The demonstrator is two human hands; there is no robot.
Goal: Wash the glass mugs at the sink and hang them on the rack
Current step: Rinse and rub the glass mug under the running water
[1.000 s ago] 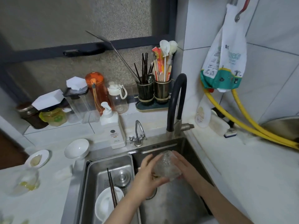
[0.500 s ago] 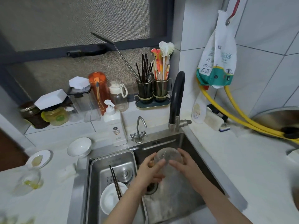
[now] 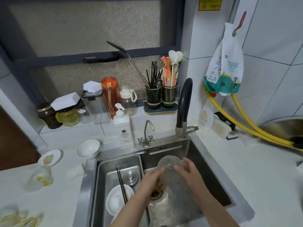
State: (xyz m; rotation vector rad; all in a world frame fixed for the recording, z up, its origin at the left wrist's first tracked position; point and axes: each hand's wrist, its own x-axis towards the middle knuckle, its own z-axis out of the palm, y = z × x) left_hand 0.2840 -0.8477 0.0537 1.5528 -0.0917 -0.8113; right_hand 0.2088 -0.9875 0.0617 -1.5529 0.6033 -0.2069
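Observation:
A clear textured glass mug (image 3: 170,167) is held over the steel sink (image 3: 211,174), below the black faucet (image 3: 184,105). My left hand (image 3: 150,181) grips it from the left and below, fingers on its side. My right hand (image 3: 188,172) presses on its right side, fingers spread over the glass. The mug's handle is hidden. Another dirty glass mug (image 3: 40,179) with yellow residue stands on the counter at the left. No rack is in view.
A steel basin insert (image 3: 105,169) at the sink's left holds a white bowl (image 3: 117,199) and dark chopsticks (image 3: 122,185). A soap pump bottle (image 3: 123,128), small tap (image 3: 146,135), white bowl (image 3: 88,147) and saucer (image 3: 50,158) stand behind. Yellow hoses (image 3: 246,125) cross the right counter.
The view has shifted slightly. Both hands stayed on the mug and turned it, the right hand sliding round its side and the left moving lower.

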